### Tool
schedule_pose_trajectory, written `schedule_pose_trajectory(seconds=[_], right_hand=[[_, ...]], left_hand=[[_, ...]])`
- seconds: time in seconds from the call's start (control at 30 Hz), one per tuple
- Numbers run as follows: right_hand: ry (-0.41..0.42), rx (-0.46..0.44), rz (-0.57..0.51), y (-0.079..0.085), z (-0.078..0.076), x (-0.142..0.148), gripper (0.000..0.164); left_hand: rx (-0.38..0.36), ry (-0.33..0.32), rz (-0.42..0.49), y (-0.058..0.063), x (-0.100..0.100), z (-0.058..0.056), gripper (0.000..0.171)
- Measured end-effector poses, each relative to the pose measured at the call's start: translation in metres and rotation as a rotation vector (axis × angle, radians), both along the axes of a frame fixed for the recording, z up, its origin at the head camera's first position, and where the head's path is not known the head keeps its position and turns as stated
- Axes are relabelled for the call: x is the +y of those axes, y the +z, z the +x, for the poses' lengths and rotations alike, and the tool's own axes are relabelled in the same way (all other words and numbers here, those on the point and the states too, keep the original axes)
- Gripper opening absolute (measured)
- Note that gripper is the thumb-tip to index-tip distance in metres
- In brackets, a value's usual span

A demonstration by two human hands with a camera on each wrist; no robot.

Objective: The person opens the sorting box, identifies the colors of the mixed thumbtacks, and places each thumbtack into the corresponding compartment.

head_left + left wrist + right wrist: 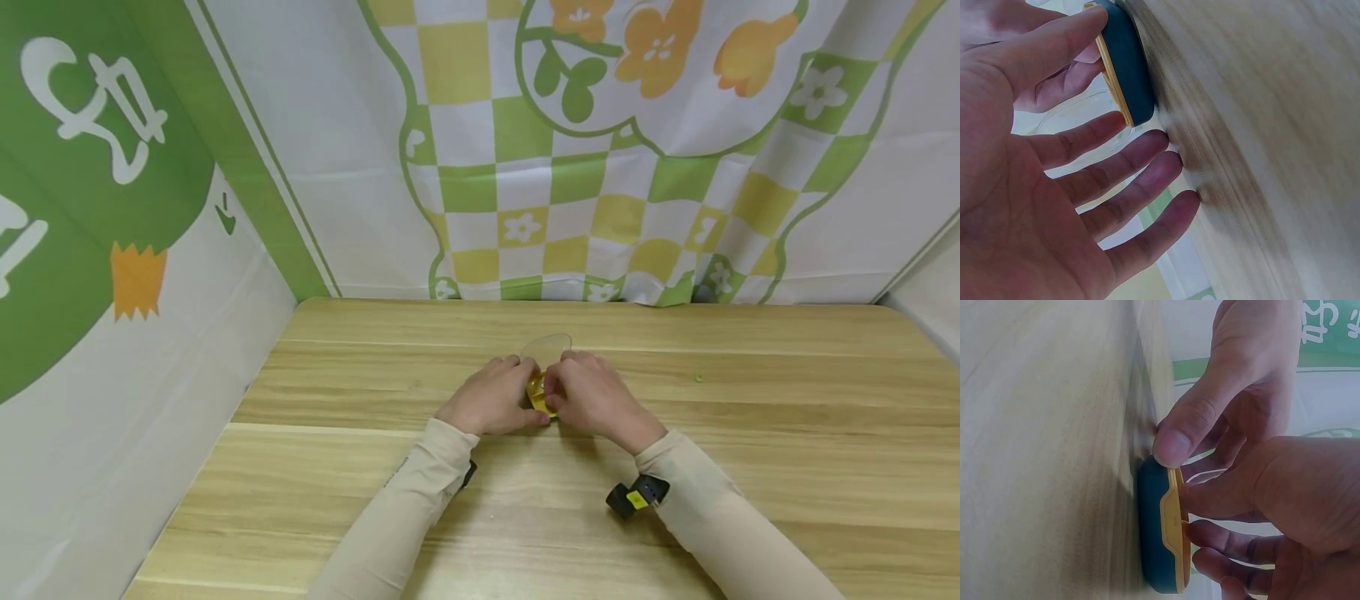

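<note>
A small flat case with a dark teal body and a yellow face stands low over the wooden table. My left hand grips it by the edge between thumb and index finger, while its other fingers fan out beside the case. Over the yellow face, my right hand has its thumb and fingers curled in. A thin clear cord arcs behind the case from the left fingers to the right hand, which pinches it; the pinched end is hidden.
A tiny green ring-like bit lies on the wooden table to the right. Patterned fabric hangs along the back edge, and a green and white panel stands at the left.
</note>
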State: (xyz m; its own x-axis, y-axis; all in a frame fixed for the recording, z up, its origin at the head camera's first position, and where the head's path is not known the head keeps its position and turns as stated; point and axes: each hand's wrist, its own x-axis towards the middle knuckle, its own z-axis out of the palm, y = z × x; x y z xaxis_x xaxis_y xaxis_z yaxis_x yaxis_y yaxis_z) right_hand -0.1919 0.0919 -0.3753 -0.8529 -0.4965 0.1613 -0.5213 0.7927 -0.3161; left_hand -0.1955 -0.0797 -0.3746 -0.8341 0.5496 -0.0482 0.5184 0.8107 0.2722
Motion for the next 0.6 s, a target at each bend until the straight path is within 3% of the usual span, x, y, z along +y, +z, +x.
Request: schedule_pose_trajectory(seconds=[0.6], right_hand=[[0.015, 0.035, 0.031, -0.0037, -0.0013, -0.0007, 0.009]], left_hand=[[-0.002, -0.002, 0.009, 0.0020, 0.0004, 0.0005, 0.056]])
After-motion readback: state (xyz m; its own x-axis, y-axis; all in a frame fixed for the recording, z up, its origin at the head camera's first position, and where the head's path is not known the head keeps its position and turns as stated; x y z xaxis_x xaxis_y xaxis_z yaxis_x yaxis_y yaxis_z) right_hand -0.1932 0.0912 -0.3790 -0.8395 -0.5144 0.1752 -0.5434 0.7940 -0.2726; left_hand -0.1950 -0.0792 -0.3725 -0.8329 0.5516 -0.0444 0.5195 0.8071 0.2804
